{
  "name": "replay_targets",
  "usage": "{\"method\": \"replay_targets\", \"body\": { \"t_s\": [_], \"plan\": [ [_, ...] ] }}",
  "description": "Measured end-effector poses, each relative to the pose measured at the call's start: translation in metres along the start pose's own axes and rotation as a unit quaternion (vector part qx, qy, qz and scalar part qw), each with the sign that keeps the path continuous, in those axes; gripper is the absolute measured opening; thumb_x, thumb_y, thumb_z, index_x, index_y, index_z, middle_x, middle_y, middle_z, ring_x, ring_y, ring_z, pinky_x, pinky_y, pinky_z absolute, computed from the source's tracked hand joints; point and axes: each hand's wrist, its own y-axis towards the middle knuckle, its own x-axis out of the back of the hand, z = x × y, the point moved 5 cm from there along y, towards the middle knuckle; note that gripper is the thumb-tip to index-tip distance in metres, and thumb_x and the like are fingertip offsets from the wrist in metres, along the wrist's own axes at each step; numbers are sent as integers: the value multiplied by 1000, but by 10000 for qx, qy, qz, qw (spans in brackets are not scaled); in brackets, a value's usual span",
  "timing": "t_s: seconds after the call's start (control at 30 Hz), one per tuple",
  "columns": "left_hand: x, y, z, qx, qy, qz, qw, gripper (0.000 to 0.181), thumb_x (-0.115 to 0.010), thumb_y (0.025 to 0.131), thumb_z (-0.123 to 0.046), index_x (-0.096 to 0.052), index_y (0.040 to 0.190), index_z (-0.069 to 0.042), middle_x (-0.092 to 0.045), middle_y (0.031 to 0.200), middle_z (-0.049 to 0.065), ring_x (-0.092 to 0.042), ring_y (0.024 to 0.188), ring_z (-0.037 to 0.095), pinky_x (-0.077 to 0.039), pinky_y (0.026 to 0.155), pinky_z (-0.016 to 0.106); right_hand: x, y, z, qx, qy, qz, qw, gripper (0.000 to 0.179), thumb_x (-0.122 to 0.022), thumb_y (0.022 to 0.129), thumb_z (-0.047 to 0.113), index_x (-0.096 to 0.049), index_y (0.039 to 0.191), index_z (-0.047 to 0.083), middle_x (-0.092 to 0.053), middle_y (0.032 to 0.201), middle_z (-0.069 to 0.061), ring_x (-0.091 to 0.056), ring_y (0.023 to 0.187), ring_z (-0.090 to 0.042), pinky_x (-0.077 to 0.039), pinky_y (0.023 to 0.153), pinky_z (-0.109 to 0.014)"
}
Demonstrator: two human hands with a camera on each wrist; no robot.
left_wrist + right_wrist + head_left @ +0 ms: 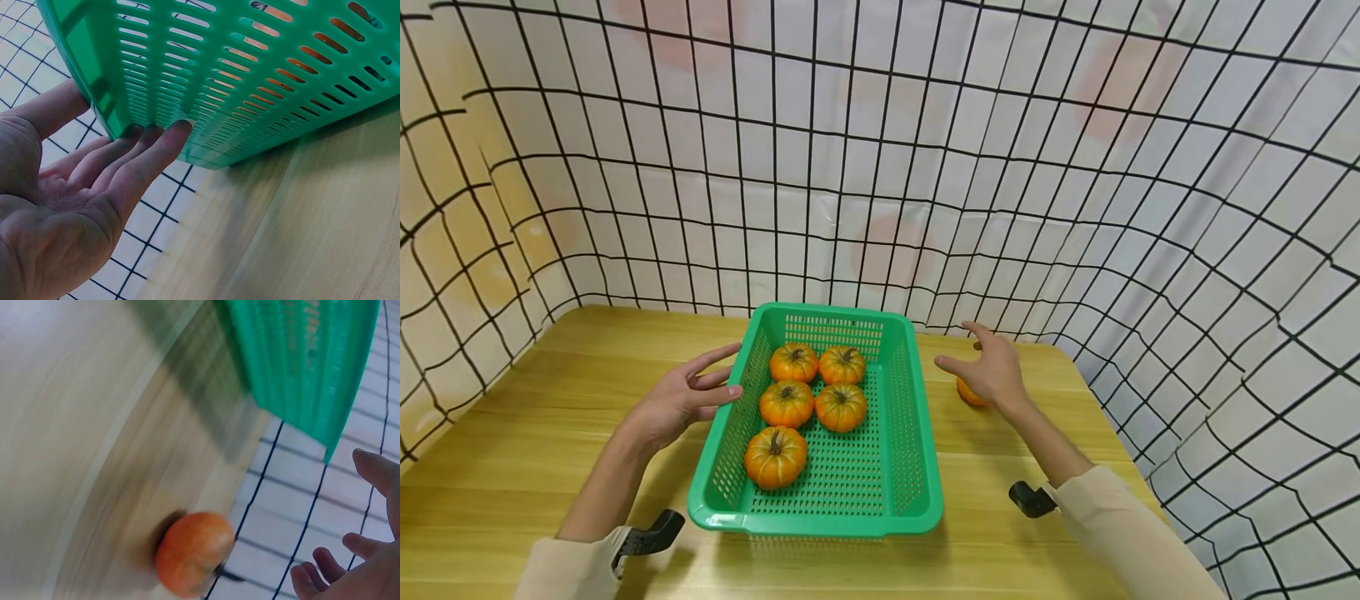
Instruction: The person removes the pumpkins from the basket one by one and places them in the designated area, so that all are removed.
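A green plastic basket (928, 467) with slotted walls stands on the table, holding several small orange pumpkins (775, 457) grouped toward its left side. My left hand (673, 400) is at the basket's left wall, thumb by the rim; in the left wrist view its long fingers (147, 159) extend loosely along the outer wall. To the right of the basket, my right hand (996, 369) hovers with fingers spread, holding nothing. Partly hidden beneath it in the head view, another pumpkin (970, 394) rests on the table; the right wrist view shows this pumpkin (195, 553) whole, apart from the fingers.
The wooden table (550, 392) has a black wire grid (842, 183) behind it and along both sides, with pale printed sheeting behind the wires. Dark camera mounts (651, 533) stick out from both sleeves.
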Motion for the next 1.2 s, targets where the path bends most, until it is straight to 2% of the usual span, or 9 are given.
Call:
{"method": "replay_targets", "body": {
  "t_s": [0.13,0.43,0.57,0.77,1.2],
  "plan": [
    [0,0,0,9,5,-10,10000,81,-66,98,-6,-18,164,-10,-28,161,30,-67,117,14,-60,89,37,-4,-4,16,102,150,172,9997,79,-75,90,41,-42,155,11,-51,148,-23,-51,134,-41,-46,105,-58],
    [0,0,0,13,-8,-9,10000,81,-66,98,-5,-19,163,-10,-27,161,31,-67,118,15,-60,89,36,-8,-13,48,283,559,457,9970,80,-77,87,43,-43,155,17,-57,142,-21,-53,133,-38,-51,100,-55],
    [0,0,1,15,-18,-12,10000,80,-66,98,-6,-19,163,-11,-27,162,31,-66,119,14,-60,90,36,-7,-14,61,446,596,563,9956,79,-77,87,45,-45,154,19,-60,138,-18,-55,130,-36,-53,96,-53],
    [0,0,1,17,-22,10,10000,81,-66,98,-6,-19,164,-11,-27,161,30,-66,119,15,-60,90,37,-6,-14,84,662,530,810,9931,78,-78,86,46,-47,153,19,-62,136,-15,-57,127,-34,-53,98,-52],
    [0,-1,-1,25,110,2,9999,80,-66,99,-7,-19,164,-12,-28,161,30,-65,120,14,-60,90,37,-22,-10,142,1235,324,1759,9761,72,-79,85,48,-52,148,23,-65,133,-10,-60,125,-29,-53,99,-48]
  ]
}}
